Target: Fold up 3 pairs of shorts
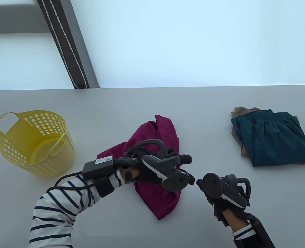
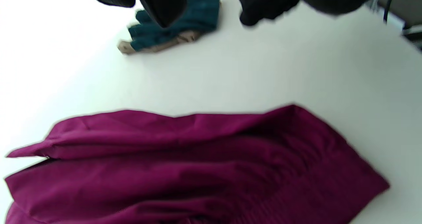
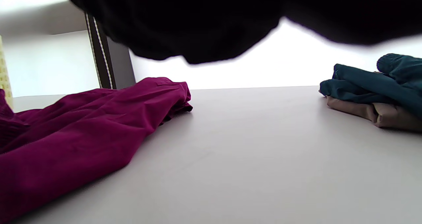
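Magenta cloth, crumpled and unfolded, is the pair of shorts (image 1: 157, 165) in hand: it lies at the middle of the grey surface (image 1: 142, 108), between the yellow basket (image 1: 36, 144) at the left and a folded stack at the right, where the teal shorts (image 1: 274, 139) sit on top of the tan shorts (image 1: 239, 134). By that count two pairs look done and this is the last. The left hand (image 1: 165, 168) hangs over the near part of the magenta shorts; in the left wrist view its fingers (image 2: 165, 3) stand clear above the cloth, loosely bent and holding nothing. The right hand (image 1: 222, 193) is just beside the cloth's right edge, low over the surface, and its fingers are too hidden by the tracker and glove to say how they lie, though nothing seems to be in them. To do this step well, I would first find the ribbed waistband, which appears to be at the near end, pinch it at both corners and draw the shorts out flat, with the legs pointing away. Smoothing the wrinkles before any fold matters, since thin cloth like this will likely slide and bunch. Then lay one leg over the other, fold in half, and keep the edges matched.
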Demonstrator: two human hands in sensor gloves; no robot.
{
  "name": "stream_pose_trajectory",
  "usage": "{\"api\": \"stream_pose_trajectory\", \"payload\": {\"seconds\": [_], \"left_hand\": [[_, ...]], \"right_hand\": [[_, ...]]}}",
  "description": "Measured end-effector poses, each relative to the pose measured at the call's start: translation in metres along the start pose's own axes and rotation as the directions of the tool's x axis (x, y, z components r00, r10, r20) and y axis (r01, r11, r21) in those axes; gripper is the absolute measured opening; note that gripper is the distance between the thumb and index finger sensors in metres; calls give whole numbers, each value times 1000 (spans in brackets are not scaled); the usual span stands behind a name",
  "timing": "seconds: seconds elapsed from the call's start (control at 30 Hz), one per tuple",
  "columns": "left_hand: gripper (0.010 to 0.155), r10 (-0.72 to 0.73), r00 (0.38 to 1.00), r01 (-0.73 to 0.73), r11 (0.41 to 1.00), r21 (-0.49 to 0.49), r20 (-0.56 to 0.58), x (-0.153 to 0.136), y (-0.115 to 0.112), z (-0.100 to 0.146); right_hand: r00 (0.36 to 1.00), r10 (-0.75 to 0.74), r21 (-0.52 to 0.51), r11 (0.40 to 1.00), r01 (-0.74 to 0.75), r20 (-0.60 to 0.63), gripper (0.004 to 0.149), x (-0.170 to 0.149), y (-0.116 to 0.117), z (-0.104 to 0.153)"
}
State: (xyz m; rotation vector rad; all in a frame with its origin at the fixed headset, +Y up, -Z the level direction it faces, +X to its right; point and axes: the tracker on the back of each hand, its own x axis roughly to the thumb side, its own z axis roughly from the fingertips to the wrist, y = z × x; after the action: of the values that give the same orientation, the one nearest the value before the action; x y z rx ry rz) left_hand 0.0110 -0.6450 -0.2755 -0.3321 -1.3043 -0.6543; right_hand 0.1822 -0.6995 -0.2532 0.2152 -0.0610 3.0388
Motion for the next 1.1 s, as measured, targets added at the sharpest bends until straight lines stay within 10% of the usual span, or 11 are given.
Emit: {"api": "stream_pose_trajectory", "payload": {"seconds": [0.17,0.3,0.43,0.67,0.87,1.0,1.1], "left_hand": [[97,-102,988,126,967,-221,115,31,-55,-68],[41,-177,983,182,976,-115,50,32,-55,-84],[38,-98,989,96,995,-27,-114,-10,-28,-75],[37,133,869,18,954,299,-476,-91,18,-9],[36,562,605,89,656,750,-563,-137,43,119],[36,583,541,194,614,765,-606,-120,20,181],[36,518,616,112,688,717,-594,-93,-13,193]], "right_hand": [[996,-35,-35,999,33,-83,40,-16,-4,-1],[995,-40,-36,999,36,-90,40,-19,-5,-2],[995,-42,-35,999,40,-87,40,-18,-6,-2],[995,-42,-35,999,40,-86,40,-17,-6,-1],[995,-48,-37,998,45,-83,40,-17,-7,-1],[996,-54,-36,998,51,-69,40,-16,-7,0],[997,-57,-28,998,55,-61,40,-13,-6,0]]}}
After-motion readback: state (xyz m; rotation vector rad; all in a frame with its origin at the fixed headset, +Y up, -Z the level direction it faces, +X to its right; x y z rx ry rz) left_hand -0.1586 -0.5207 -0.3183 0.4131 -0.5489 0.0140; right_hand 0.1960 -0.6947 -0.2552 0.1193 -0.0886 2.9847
